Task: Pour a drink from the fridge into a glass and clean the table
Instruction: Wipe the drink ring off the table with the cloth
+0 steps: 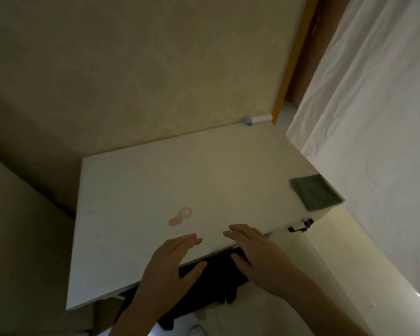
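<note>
White desk [155, 180] | pinkish spill [180, 216] near front edge | green cloth [317, 192], probably soft and light, at spill's far right; pinch a fold | hands: left [170, 265], right [252, 251] spread, empty

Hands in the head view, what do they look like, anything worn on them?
Both the left hand and right hand are bare: no gloves, rings or watch visible. The forearms show no sleeves as far as the frame reaches. The dim light hides finer detail.
</note>
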